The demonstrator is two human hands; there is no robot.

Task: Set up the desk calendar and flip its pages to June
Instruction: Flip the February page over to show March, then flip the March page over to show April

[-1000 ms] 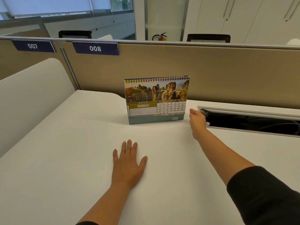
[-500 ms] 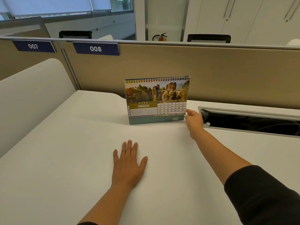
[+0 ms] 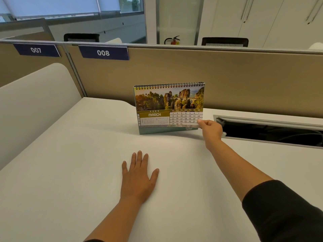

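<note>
The spiral-bound desk calendar (image 3: 167, 105) stands upright on the white desk (image 3: 70, 163) near the partition, showing the MARCH page with a rocky landscape photo. My right hand (image 3: 210, 131) pinches the lower right corner of that page, and the corner is lifted slightly off the teal base. My left hand (image 3: 138, 175) lies flat on the desk, palm down and fingers spread, well in front of the calendar and holding nothing.
A beige partition (image 3: 227, 81) with labels 007 and 008 runs behind the desk. An open cable tray slot (image 3: 269, 131) sits in the desk just right of my right hand. A white rounded side panel (image 3: 31, 102) borders the left.
My right hand moved left from beside the calendar to its lower right corner, took hold of the March page and raised the corner. The left hand stayed still.
</note>
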